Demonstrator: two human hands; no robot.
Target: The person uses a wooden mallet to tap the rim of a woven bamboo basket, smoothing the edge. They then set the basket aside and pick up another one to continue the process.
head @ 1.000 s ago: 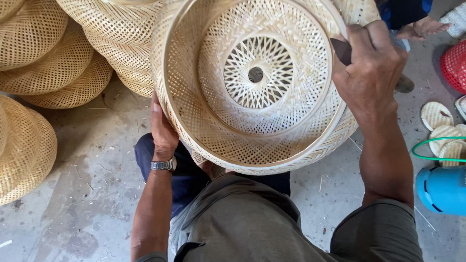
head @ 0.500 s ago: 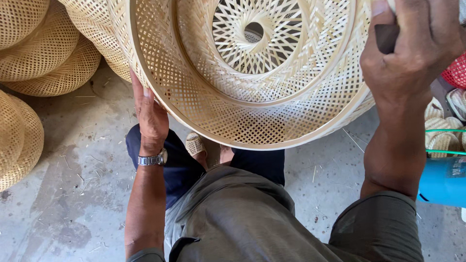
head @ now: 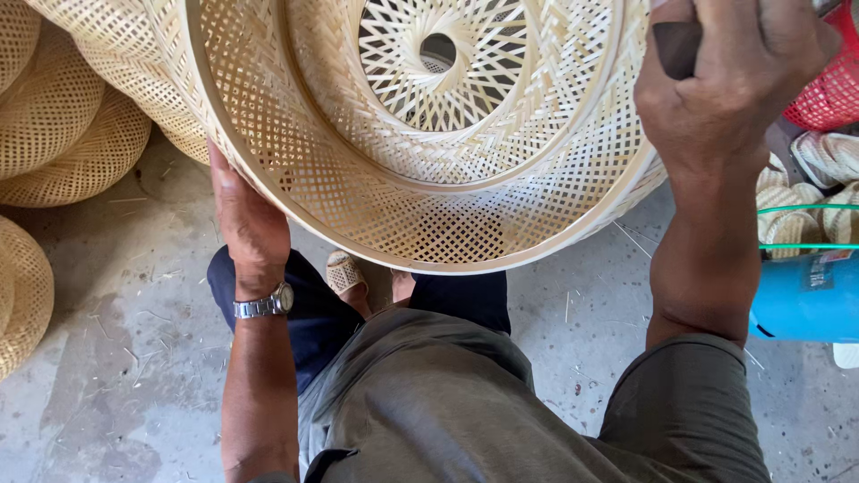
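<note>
Woven bamboo basket (head: 420, 134) — a wide, round openwork shell with a starburst centre and a hole in the middle — is held up in front of a seated person, its open side turned toward the camera and its lower rim hanging just above the knees. The left hand (head: 249, 219), a metal wristwatch (head: 264, 304) below it, lies flat against the basket's outer wall at the lower left of the rim, fingers together and pressed along the weave rather than curled round it. The right hand (head: 729, 76) is at the basket's upper right edge, fingers clamped on a dark handle (head: 676, 45); what the handle belongs to cannot be told, since the rest is hidden. More woven baskets (head: 72, 116) are stacked left of the held one on the concrete floor (head: 134, 358); to its right sit a blue cylinder (head: 805, 295) and a red mesh basket (head: 828, 85). Judging by the grip, good work here calls for the flat left palm to steady the shell without crushing the thin strips, and for the tool to meet the rim squarely — a slip could split the weave.
</note>
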